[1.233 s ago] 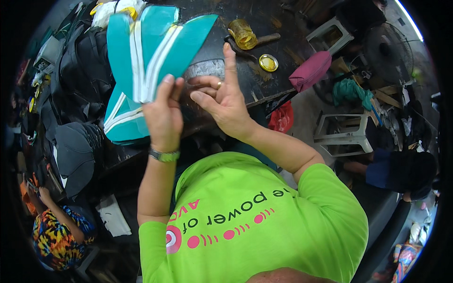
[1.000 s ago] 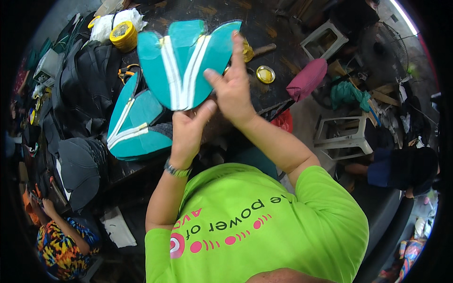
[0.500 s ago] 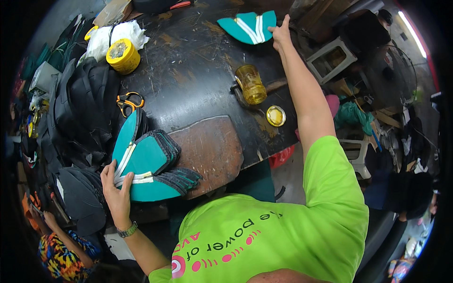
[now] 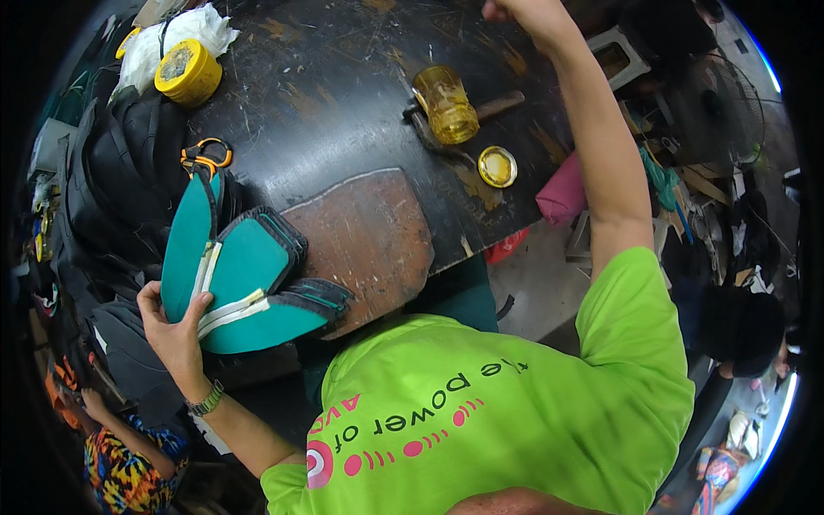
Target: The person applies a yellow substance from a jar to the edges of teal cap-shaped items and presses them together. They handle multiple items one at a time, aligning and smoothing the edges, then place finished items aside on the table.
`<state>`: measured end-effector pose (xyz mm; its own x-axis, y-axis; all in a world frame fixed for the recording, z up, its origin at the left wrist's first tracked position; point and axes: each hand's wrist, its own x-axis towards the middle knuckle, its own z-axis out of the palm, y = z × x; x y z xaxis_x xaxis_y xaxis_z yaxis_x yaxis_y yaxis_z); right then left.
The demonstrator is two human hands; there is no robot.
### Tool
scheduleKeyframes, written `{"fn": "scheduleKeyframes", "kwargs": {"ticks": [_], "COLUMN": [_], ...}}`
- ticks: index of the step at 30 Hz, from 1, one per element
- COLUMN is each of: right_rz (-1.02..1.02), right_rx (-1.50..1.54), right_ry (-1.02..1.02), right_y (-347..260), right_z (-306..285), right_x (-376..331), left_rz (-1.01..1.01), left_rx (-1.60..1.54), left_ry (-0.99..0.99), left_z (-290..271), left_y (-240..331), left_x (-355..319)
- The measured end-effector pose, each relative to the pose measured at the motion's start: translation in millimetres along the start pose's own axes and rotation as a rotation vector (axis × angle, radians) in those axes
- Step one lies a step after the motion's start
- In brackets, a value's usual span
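A stack of teal cut pieces point(image 4: 255, 256) with dark edges lies at the table's near left. Each piece seems to be three-lobed, and white strips run along the two seams of the top one. My left hand point(image 4: 176, 330) grips the pointed end of the top teal piece, thumb on its face and fingers at its outer edge. Far off at the upper edge, my right hand point(image 4: 530, 15) is partly cut off by the frame. Its fingers barely show, and whatever it touches is out of view.
A worn brown board point(image 4: 373, 249) lies beside the stack. Orange-handled scissors point(image 4: 206, 156) and a yellow tub point(image 4: 188, 73) stand beyond it. An amber jar point(image 4: 445, 105), a hammer point(image 4: 498, 106) and a round lid point(image 4: 497, 166) sit rightward. Dark material point(image 4: 129, 197) is heaped left.
The view has shifted, so the table things sit higher and farther left. The teal piece near my right hand has left the view. My left thumb has moved up onto the seam.
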<state>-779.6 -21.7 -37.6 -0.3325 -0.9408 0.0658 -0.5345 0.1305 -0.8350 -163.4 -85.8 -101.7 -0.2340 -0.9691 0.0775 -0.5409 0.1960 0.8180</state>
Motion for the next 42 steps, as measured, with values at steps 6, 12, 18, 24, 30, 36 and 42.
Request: {"fn": "scheduleKeyframes", "kwargs": {"ticks": [6,12,18,24,30,36,42], "right_rz": [-0.053,0.208,0.219,0.192,-0.128,-0.206,-0.298], "right_rx": [-0.451,-0.724,-0.772,-0.85,-0.553,-0.328,-0.444], "right_ry": [-0.216,-0.042,-0.095,-0.016,0.085,0.17,0.199], "right_y": [-59,-33,-25,-40,-44,-17,-2], "right_z": [105,155,155,163,181,232,237], "right_x": [-195,-190,-168,-186,-223,-201,-190], "left_rz": [0.095,0.405,0.522,0.52,0.502,0.51,0.524], "left_rx": [-0.572,-0.297,0.181,0.387,0.447,0.441,0.443], "left_ry": [0.056,-0.212,-0.327,-0.393,-0.425,-0.423,-0.399], "left_z": [8,86,110,116,118,118,119], "left_y": [31,72,78,78,79,78,77], "left_x": [-33,-54,-67,-61,-57,-58,-59]}}
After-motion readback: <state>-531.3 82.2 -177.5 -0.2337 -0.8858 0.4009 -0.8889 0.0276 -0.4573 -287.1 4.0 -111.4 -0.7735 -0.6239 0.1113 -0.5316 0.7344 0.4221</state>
